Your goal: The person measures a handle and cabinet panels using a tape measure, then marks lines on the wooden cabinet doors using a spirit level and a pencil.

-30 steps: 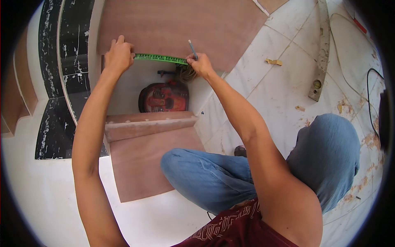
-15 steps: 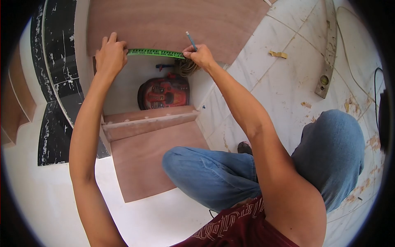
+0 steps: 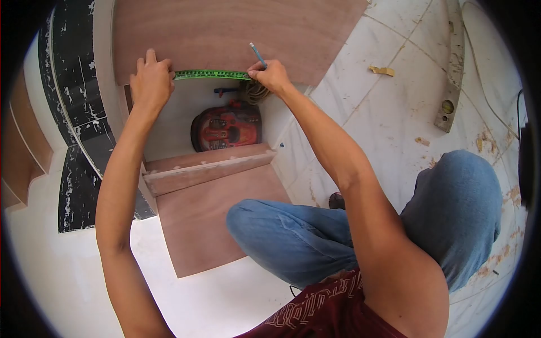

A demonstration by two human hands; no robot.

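A green tape measure (image 3: 211, 74) is stretched along the near edge of a brown plywood panel (image 3: 236, 36). My left hand (image 3: 151, 83) grips it at the left end, thumb side on the tape and some fingers reaching over the panel. At the other end my right hand (image 3: 270, 76) pinches a blue pencil (image 3: 257, 54), its fingertips at the tape and the panel edge. The pencil's blunt end points up; its tip is hidden by my fingers. Below the tape lies an open white-walled compartment (image 3: 169, 121).
Inside the compartment are a red and black case-like object (image 3: 231, 129), a coiled cord (image 3: 256, 91) and a blue-handled item (image 3: 226, 90). A spirit level (image 3: 449, 84) and wood scraps (image 3: 382, 71) lie on the tiled floor. Another plywood piece (image 3: 217, 208) is near my knee.
The view has shifted slightly. Both hands stay at the tape's two ends, and the right hand with the pencil has moved slightly left along the edge.
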